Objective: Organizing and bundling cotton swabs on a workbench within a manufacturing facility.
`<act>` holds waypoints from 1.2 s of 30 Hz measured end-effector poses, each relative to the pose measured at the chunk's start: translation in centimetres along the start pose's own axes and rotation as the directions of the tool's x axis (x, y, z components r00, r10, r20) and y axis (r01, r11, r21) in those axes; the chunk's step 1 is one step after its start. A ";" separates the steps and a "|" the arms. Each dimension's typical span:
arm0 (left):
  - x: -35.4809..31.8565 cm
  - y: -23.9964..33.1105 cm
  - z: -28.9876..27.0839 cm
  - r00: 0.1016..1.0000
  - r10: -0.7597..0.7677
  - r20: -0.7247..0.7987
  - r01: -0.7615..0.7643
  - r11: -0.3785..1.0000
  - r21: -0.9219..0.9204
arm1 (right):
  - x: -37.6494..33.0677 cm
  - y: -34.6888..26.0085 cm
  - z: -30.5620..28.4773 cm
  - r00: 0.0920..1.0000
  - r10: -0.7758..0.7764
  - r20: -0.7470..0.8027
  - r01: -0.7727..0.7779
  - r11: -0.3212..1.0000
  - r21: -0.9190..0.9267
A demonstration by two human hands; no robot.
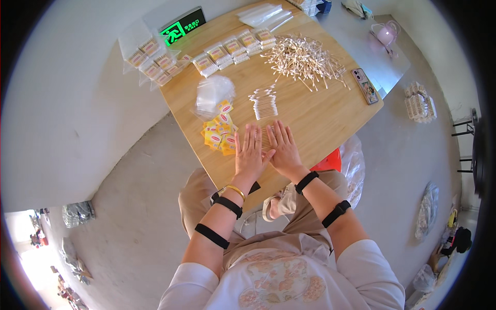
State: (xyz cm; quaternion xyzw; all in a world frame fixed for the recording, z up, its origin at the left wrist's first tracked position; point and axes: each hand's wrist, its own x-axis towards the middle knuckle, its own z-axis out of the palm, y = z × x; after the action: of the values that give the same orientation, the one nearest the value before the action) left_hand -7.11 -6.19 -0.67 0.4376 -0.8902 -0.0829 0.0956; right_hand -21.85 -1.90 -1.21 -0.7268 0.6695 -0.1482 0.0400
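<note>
Both hands are lying flat and open on the wooden tabletop [320, 121], the left hand [250, 153] and right hand [283, 148] side by side, gripping nothing and pressing a small row of cotton swabs [265, 137] between and under the fingers. At 10 o'clock from the hands, yellow paper labels [219, 133] are lying loose beside a crumpled clear bag [213, 94]. At 12 o'clock a counted row of swabs [264, 102] is waiting. Farther off, a big loose heap of swabs [305, 58] is remaining unsorted, while about 12 filled packets [227, 51] are lining the far edge, so the packing is looking partly done.
</note>
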 end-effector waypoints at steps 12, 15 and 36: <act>-0.4 -0.8 -0.6 0.995 0.039 0.090 -0.042 0.998 0.036 | 0.2 -0.9 -0.6 1.000 0.020 -0.022 -0.020 1.000 -0.002; -1.0 -1.0 -1.5 0.998 -0.060 0.023 0.060 0.998 -0.024 | 0.2 -0.7 0.0 0.999 0.010 -0.045 -0.011 1.000 -0.021; -19.7 -9.2 3.7 0.524 -0.833 0.178 0.483 0.119 -0.867 | -7.7 -10.2 0.3 0.982 -0.179 0.066 0.179 0.984 0.010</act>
State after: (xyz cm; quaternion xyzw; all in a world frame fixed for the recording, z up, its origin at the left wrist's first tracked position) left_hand 10.84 4.12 -8.33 0.6896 -0.3907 -0.4563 0.4045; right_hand -12.41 6.71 -0.16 -0.7885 0.5994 -0.1284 0.0503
